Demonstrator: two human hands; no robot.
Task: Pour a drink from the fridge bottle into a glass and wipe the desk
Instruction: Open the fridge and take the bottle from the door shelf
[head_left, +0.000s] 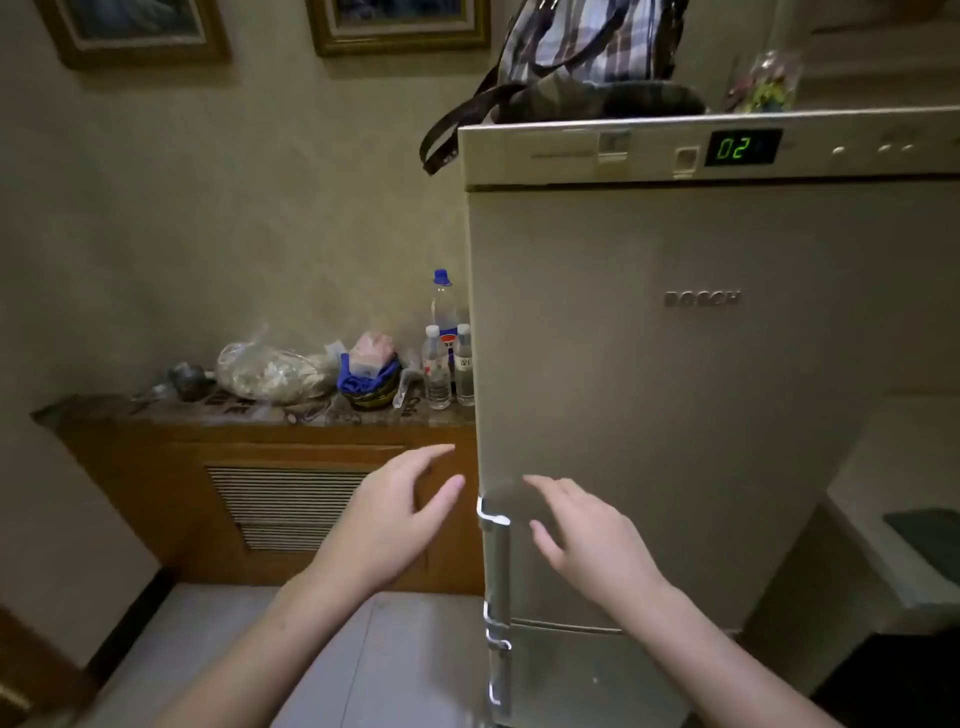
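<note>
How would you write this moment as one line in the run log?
stage: reaching for fridge | fridge door: closed | left hand: open, empty | right hand: open, empty, near handle

A low wooden cabinet with a patterned stone-like top (270, 415) is standing just left of the tall cream fridge (675, 395). Sitting on that top, nearest the fridge, are three clear plastic bottles (439, 374). Farther from the fridge are lying a blue-rimmed bowl of wrapped goods (370, 376), a clear plastic bag (270, 371) and a dark grey figurine (189, 382).

A checked fabric bag (582, 57) is resting on the fridge's top.
</note>
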